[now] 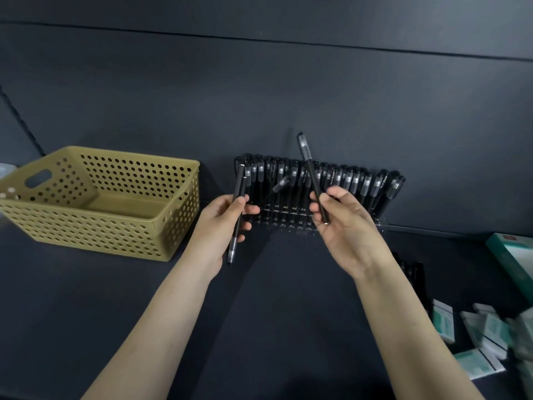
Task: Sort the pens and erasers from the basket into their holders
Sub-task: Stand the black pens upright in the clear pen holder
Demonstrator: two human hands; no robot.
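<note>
Both forearms reach up from the bottom edge on my feed, the left forearm (161, 327) and the right forearm (409, 327), bare to the wrist.

My right hand (343, 226) pinches a slim black pen with a clear cap (310, 168). The thumb (327, 197) presses the lower shaft against the forefinger, and the other fingers curl loosely behind it. The pen tilts with its cap up and to the left, and its bare tip pokes out below the thumb.

My left hand (227, 223) grips what looks like two thin black pens held together (238, 186). Its fingers (253, 210) wrap round the middle of the shafts with the thumb laid across the front. The pens stand nearly upright and stick out above and below the fist.

Just beyond both sets of fingertips stands a clear plastic pen rack (380, 223), packed with rows of upright black capped pens (350, 179). One pen (281, 184) leans crooked across them between my two hands.

Left of the left fingers, well apart, sits a tan perforated plastic basket (101, 232) on the dark table top (274, 313).

Below and right of the right hand, blurred white-and-green wrapped erasers (444, 321) lie scattered near a green and white box (510, 255).
</note>
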